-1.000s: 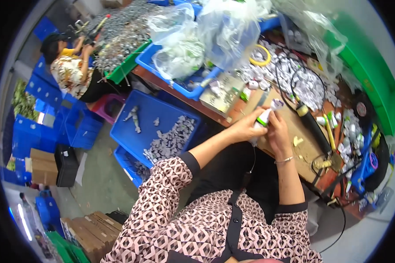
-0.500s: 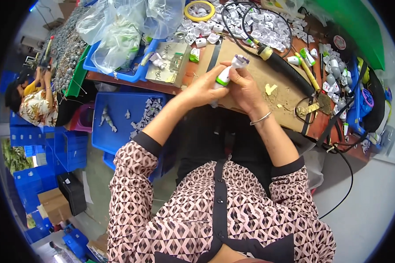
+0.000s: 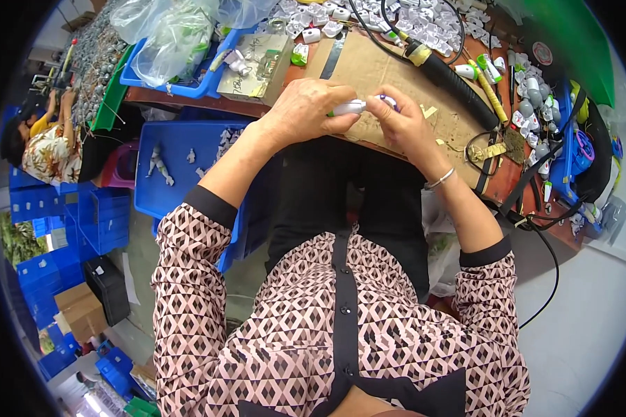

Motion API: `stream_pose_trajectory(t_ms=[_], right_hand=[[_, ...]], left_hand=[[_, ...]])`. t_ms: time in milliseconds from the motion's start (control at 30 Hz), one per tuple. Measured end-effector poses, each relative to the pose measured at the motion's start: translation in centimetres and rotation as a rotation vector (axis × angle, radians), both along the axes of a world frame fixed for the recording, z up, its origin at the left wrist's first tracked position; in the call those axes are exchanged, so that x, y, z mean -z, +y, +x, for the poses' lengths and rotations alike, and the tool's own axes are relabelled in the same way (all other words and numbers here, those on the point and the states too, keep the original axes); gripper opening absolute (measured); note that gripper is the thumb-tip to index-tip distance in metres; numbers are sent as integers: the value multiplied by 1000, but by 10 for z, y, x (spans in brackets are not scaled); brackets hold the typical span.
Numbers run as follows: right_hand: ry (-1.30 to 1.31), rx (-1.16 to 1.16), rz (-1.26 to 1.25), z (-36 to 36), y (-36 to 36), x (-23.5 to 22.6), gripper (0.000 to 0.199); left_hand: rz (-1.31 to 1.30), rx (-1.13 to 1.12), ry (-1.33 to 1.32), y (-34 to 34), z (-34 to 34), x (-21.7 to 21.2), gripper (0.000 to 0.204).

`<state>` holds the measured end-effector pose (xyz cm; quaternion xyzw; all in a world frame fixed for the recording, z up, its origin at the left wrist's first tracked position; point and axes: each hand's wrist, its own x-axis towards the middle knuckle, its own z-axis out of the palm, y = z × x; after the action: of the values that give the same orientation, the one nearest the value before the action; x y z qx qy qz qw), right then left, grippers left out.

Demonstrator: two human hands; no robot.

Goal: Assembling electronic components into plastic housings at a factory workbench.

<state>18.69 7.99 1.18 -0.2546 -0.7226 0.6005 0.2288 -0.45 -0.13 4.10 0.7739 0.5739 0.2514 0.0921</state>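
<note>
Over the near edge of the workbench, my left hand (image 3: 306, 111) is closed round a small white and green plastic piece (image 3: 348, 108). My right hand (image 3: 405, 126) pinches the piece's other end, where a white and purple tip shows past the thumb. The fingers cover much of it, and I cannot tell whether it is one part or two joined ones. Beneath and beyond my hands lies a brown cardboard sheet (image 3: 368, 66) with yellowish scraps on it. A black cylindrical tool handle (image 3: 459, 97) with a cable rests across the sheet to the right.
Many white plastic parts (image 3: 431, 24) are heaped at the back. A box-shaped block (image 3: 254, 69) stands left, beside a blue tray (image 3: 209, 83) of plastic bags. Below, another blue tray (image 3: 177, 187) holds white figures. Grey and white parts (image 3: 533, 101) lie right. Another person (image 3: 52, 149) works far left.
My hands have turned the plastic piece from slanting to nearly level and moved slightly apart. My right elbow has swung outward. The whole view has shifted a little.
</note>
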Motion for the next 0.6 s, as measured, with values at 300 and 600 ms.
stream_pose_trajectory(t_ms=[300, 600], right_hand=[[217, -110, 1049, 1, 11, 2, 16], [-1, -121, 122, -4, -11, 0, 21]], left_hand=[[-138, 83, -88, -5, 2, 3, 30], [-83, 7, -14, -14, 1, 14, 28]])
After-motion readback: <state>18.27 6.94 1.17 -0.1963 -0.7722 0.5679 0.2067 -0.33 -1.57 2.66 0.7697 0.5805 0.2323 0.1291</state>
